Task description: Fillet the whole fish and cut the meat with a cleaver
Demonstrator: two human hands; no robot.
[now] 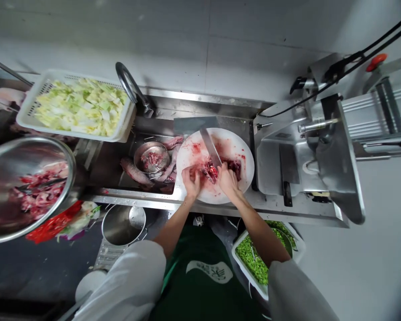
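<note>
Right hand (227,179) clenched on steel cleaver (210,146), raw red meat (210,171) mid-board.
Near: green cloth apron (183,294), pale print. Left hand (191,182) curled beside meat, can't tell if gripping. Smooth round white cutting board (209,195), blood-smeared; meat wet, ragged. Beyond: arched metal faucet (120,76), smooth pale wall (187,53).
</note>
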